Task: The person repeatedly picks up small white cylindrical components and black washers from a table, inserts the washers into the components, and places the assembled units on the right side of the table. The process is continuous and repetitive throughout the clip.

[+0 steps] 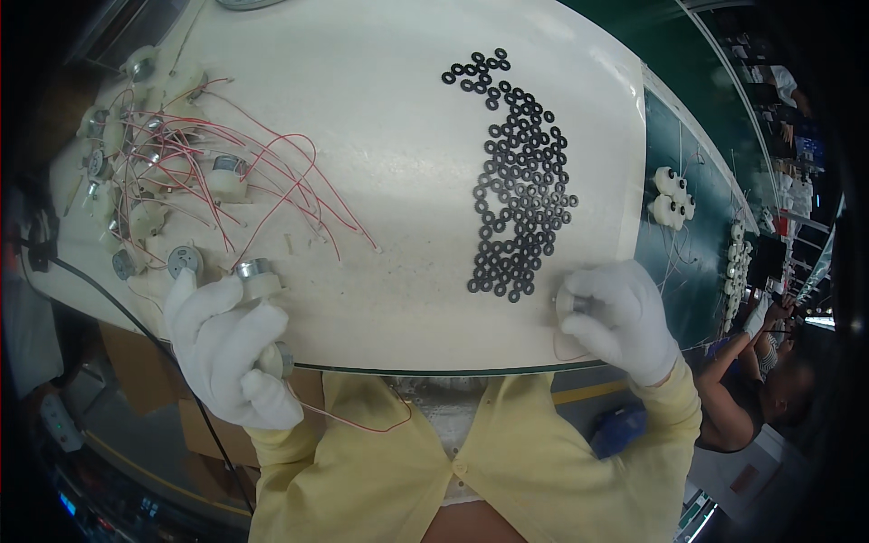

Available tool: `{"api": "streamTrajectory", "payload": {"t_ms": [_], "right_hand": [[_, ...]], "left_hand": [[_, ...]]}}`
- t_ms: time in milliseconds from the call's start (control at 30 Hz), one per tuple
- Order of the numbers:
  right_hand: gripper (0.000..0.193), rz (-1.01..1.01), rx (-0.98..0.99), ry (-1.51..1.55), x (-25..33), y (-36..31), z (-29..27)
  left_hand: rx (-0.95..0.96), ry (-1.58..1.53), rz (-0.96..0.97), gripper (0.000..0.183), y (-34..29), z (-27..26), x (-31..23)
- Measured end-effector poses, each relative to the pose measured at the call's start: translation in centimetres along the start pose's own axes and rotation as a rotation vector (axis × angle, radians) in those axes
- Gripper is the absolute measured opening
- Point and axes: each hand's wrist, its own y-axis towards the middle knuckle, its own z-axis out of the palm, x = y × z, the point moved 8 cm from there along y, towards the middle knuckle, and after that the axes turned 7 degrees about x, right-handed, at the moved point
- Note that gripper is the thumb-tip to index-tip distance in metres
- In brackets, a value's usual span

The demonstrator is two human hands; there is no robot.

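My left hand (pixel 231 348), in a white glove, is at the table's near left edge. A small motor (pixel 281 359) with a silver end sits in its curled fingers, and a thin red-and-white wire (pixel 362 425) trails from there over my lap. Its fingertips touch or nearly touch another silver-topped motor (pixel 258 276); a round grey-faced motor (pixel 185 261) is just beyond. My right hand (pixel 625 317), gloved too, is closed on a whitish motor (pixel 570 301) at the table's near right, with a thin wire below it. Right beside it spreads a patch of black rubber rings (pixel 520 199).
A heap of motors (pixel 145 163) with tangled red wires (pixel 272 172) covers the table's left side. On the green surface (pixel 665 271) at right stand several white motors (pixel 672 199) with black rings and a row of more (pixel 738 271). A co-worker (pixel 742 398) is at far right; a black cable (pixel 127 312) runs at left.
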Motion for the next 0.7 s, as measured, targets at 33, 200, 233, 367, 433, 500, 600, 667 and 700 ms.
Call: {"api": "streamTrajectory", "payload": {"t_ms": [33, 200, 233, 367, 433, 500, 600, 667, 700], "right_hand": [[0.04, -0.019, -0.026, 0.066, 0.2, 0.3, -0.1], [0.039, -0.062, -0.074, -0.024, 1.5, 1.3, -0.4], [0.039, -0.061, -0.077, -0.033, 1.6, 1.4, -0.4], [0.038, -0.023, -0.05, -0.003, 1.7, 2.0, -0.5], [0.04, -0.003, -0.046, -0.063, 1.9, 2.1, -0.4], [0.041, 0.002, -0.027, -0.162, 2.4, 2.2, -0.2], [0.04, -0.006, -0.004, -0.324, 3.2, 2.3, 0.3], [0.039, -0.01, -0.024, -0.372, 3.5, 2.3, 0.5], [0.037, -0.005, -0.024, -0.376, 3.6, 2.3, 0.5]], "left_hand": [[0.008, -0.003, 0.004, 0.043, 0.1, 0.0, 0.0], [-0.012, -0.022, 0.011, 0.041, -0.5, -0.1, 0.3], [-0.007, -0.024, 0.013, 0.041, -0.4, -0.1, 0.3], [-0.013, -0.027, 0.007, 0.041, -0.3, -0.1, 0.3], [-0.005, -0.025, 0.01, 0.041, -0.3, 0.0, 0.3], [-0.001, -0.025, 0.013, 0.04, -0.3, -0.1, 0.3], [0.008, -0.023, 0.015, 0.04, -0.2, -0.1, 0.4], [0.025, -0.015, 0.009, 0.039, -0.2, -0.1, 0.4], [0.026, -0.015, 0.011, 0.039, -0.2, -0.1, 0.3]]}}
